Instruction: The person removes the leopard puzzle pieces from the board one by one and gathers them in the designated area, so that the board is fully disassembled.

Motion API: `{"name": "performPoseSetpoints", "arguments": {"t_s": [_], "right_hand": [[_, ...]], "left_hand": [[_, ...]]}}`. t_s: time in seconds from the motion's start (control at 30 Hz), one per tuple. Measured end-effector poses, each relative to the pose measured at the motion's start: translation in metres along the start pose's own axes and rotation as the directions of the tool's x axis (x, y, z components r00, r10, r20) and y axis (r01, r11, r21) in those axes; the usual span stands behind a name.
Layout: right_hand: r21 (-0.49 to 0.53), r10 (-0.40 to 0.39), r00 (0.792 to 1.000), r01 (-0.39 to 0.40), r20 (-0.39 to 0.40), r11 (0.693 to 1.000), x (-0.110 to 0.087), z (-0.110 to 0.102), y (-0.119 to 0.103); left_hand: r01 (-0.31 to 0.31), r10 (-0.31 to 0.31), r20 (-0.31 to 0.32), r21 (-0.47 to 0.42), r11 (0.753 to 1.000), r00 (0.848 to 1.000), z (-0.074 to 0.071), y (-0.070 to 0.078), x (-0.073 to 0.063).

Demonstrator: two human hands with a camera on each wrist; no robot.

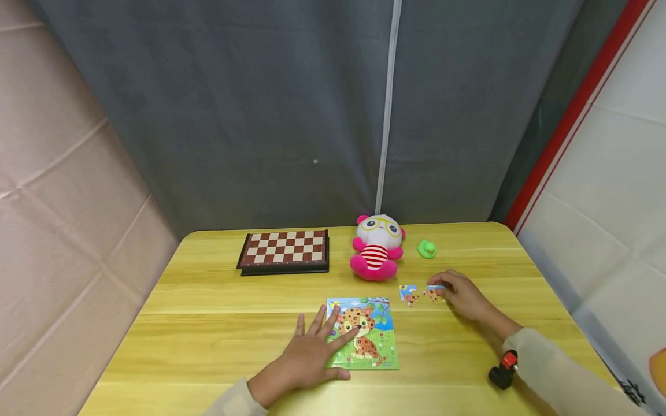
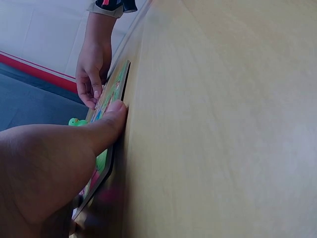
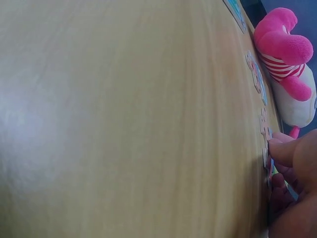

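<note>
A puzzle [image 1: 382,346] is lying on the counter [image 1: 208,323] before a plush toy [image 1: 376,254], which is sitting between a chessboard [image 1: 285,248], left, and a duck [image 1: 427,249], right.

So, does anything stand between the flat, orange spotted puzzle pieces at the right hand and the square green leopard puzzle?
Yes: a flat blue and orange section lies between the spotted pieces and the leopard puzzle, beside its upper right corner. The left hand also partly covers that puzzle.
</note>
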State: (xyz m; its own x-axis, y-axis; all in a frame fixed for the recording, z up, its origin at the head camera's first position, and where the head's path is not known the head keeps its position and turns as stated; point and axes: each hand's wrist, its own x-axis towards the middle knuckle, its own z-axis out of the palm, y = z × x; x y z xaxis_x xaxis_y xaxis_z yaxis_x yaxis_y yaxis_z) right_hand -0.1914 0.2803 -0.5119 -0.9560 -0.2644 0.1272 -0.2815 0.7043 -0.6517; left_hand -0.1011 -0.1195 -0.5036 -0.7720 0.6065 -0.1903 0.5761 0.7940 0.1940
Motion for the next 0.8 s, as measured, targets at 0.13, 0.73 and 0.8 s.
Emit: {"name": "performPoseSetpoints", "arguments": {"t_s": [0.13, 0.73, 0.8], "right_hand": [[0.000, 0.009, 1.000, -0.009, 0.001, 1.000, -0.0005, 0.0005, -0.0009], [0.009, 0.029, 1.000, -0.029, 0.002, 1.000, -0.0010, -0.0013, -0.0037], [0.016, 0.045, 0.999, -0.045, 0.010, 0.999, -0.0010, -0.0019, -0.0043]], "left_hand": [[0.000, 0.000, -0.002, 0.007, 1.000, 1.000, -0.0007, 0.0003, -0.0005], [0.000, 0.000, -0.005, 0.014, 1.000, 1.000, -0.0003, -0.0001, -0.0004], [-0.002, 0.002, -0.005, 0.008, 1.000, 1.000, -0.0013, 0.0005, -0.0010]]}}
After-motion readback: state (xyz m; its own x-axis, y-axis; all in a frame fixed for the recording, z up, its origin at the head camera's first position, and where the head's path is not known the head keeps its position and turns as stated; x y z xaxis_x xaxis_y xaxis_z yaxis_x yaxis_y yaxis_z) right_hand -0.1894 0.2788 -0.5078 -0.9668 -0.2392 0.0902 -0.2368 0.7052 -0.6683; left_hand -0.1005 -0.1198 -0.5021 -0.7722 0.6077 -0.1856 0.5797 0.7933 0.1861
